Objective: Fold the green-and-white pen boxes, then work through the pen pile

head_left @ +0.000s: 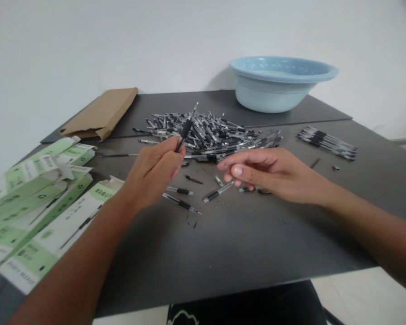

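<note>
My left hand (159, 167) is closed around a pen (186, 128) with a black grip, its tip pointing up and away from me. Opposite it, my right hand (267, 174) has its thumb and fingers pinched together; whatever small thing may be between them I cannot make out. Behind both hands lies a large heap of pens (206, 131), clear with black grips. Below and between the hands, a few loose pens (181, 203) and small black parts are scattered on the dark table (223, 253).
Green and white pen boxes (64, 225) are piled at the left, behind my left forearm. A brown paper packet (101, 110) lies at the back left. At the back right stands a light blue basin (274, 92). A neat row of pens (326, 142) lies at the right.
</note>
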`<state>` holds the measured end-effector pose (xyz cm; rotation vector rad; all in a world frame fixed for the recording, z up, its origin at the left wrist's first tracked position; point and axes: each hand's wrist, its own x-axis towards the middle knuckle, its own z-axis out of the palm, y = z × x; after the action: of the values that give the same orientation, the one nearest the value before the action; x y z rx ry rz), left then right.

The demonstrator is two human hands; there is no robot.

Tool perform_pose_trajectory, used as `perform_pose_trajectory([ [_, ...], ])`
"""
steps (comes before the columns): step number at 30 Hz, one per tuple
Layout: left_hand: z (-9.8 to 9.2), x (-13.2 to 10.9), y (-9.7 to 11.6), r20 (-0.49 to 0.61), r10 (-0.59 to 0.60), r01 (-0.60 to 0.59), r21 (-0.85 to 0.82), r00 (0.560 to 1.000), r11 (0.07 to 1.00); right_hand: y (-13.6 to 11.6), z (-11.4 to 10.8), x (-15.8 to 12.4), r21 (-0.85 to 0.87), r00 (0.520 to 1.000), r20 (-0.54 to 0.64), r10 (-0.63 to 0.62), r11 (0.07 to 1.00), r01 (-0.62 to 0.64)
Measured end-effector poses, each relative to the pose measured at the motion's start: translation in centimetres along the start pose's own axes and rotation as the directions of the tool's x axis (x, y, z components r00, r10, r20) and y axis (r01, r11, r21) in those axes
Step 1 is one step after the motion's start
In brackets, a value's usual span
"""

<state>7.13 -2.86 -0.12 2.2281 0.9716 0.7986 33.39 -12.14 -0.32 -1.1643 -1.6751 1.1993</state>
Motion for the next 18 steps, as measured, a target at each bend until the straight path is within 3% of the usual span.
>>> perform_pose_trajectory([
  [4, 1.0, -0.3, 0.4, -0.003, -0.035, 0.034, -0.159, 0.999, 0.987, 1.0, -0.1, 0.4, -0.245, 0.967, -0.162, -0.198, 0.957, 0.155],
  [7, 1.8, -0.3, 0.5, 0.038, -0.042, 0.05, -0.259, 0.998, 0.965, 1.9, 0.2, 0.8, -0.391, 0.933, -0.177, -0.314, 0.892, 0.226],
  [18, 2.5, -0.1, 0.9, 0.105, -0.014, 0.056, -0.404, 0.994, 0.913, 1.8, 1.6, 1.2, -0.219, 0.929, -0.236, -0.284, 0.947, 0.234],
])
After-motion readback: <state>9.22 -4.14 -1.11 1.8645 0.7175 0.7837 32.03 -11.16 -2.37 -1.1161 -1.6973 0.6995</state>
